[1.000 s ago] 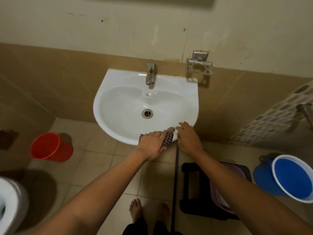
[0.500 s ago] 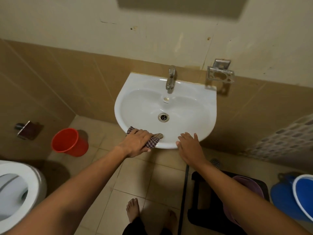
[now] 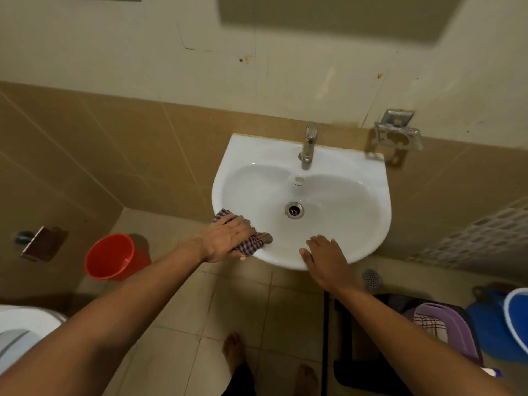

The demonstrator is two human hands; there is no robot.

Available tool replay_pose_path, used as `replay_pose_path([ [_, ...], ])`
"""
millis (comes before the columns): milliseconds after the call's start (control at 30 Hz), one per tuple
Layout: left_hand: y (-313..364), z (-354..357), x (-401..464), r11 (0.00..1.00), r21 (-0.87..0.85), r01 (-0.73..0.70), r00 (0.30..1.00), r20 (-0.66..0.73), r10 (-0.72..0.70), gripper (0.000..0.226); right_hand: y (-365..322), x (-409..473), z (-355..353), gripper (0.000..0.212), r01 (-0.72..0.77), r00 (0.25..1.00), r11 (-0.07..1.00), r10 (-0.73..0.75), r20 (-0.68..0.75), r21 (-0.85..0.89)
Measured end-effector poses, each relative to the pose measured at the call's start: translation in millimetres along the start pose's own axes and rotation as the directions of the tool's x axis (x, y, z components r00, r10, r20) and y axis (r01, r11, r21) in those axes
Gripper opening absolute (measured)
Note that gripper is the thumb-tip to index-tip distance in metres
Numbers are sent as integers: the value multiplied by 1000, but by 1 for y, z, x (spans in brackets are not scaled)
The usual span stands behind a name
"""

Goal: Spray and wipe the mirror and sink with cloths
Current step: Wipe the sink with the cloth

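A white wall-mounted sink point(image 3: 337, 155) with a steel tap point(image 3: 309, 145) and a round drain point(image 3: 294, 210) hangs on the tan tiled wall. My left hand point(image 3: 228, 238) presses a checked cloth point(image 3: 251, 243) flat on the sink's front-left rim. My right hand point(image 3: 325, 260) rests with fingers spread on the front rim, holding nothing. The mirror itself is out of frame; only its shadow point(image 3: 328, 18) shows on the wall above.
A red bucket point(image 3: 110, 257) stands on the floor at left, a toilet point(image 3: 20, 332) at the lower left. At right, a purple basin point(image 3: 448, 330) with another checked cloth sits on a black stool, beside a blue bucket point(image 3: 517, 318). A metal soap holder point(image 3: 398, 132) is fixed by the sink.
My left hand has slid the cloth leftward along the sink's front rim. My right hand has stayed on the front rim. The camera view has shifted, putting the sink further right.
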State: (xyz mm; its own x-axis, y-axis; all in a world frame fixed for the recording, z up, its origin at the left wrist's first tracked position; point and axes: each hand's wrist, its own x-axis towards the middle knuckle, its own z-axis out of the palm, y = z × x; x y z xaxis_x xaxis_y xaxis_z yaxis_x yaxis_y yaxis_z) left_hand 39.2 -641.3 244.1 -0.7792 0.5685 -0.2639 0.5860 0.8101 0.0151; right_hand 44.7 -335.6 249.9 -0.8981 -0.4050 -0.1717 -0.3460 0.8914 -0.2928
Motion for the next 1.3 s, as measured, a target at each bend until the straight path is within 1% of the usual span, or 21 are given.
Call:
replay_pose_path([
  [133,-38,-4,0,996,50,-78,996,57,75,77,-22,9,4,83,-61,997,996,64,-41,59],
  [233,-67,-16,3,981,110,-162,984,95,152,80,-35,15,8,98,-128,990,987,133,-53,92],
  [300,-84,-25,8,971,137,-197,974,140,178,80,-40,17,9,106,-166,984,982,171,-44,92],
  [333,-92,-28,11,966,148,-211,969,162,187,80,-43,18,9,105,-183,981,979,187,-44,85],
  [367,-99,-30,14,963,152,-222,964,182,194,80,-46,20,8,99,-198,979,977,201,-38,77],
  [467,-114,-31,23,964,119,-237,959,189,212,80,-51,20,8,67,-232,972,971,234,-31,53],
  [500,-117,-32,27,968,103,-227,960,191,205,81,-52,20,8,62,-238,970,970,240,-37,48],
  [600,-125,-38,43,974,104,-199,961,218,173,93,-54,22,9,69,-260,964,965,262,-46,40],
  [633,-128,-39,49,972,124,-202,962,210,173,94,-55,22,9,70,-267,962,963,269,-46,39],
  [667,-130,-38,55,967,154,-203,966,196,172,90,-56,23,9,71,-274,960,961,276,-48,41],
  [767,-134,-33,69,948,267,-171,976,174,128,67,-59,25,6,74,-299,952,952,302,-43,58],
  [867,-129,-36,80,925,357,-132,984,159,79,69,-58,25,7,82,-317,947,947,319,-33,59],
  [1000,-121,-37,91,911,401,-97,975,224,5,73,-52,24,6,72,-352,935,934,354,-23,58],
  [1100,-114,-34,90,921,385,-68,971,236,-27,73,-46,25,4,69,-352,936,936,353,-18,19],
  [1233,-90,-20,88,960,278,-16,943,324,-78,74,-29,27,-1,77,-340,939,937,343,28,-80],
  [1300,-73,-13,87,979,204,22,923,371,-98,75,-17,28,-4,64,-344,935,930,351,38,-125],
])
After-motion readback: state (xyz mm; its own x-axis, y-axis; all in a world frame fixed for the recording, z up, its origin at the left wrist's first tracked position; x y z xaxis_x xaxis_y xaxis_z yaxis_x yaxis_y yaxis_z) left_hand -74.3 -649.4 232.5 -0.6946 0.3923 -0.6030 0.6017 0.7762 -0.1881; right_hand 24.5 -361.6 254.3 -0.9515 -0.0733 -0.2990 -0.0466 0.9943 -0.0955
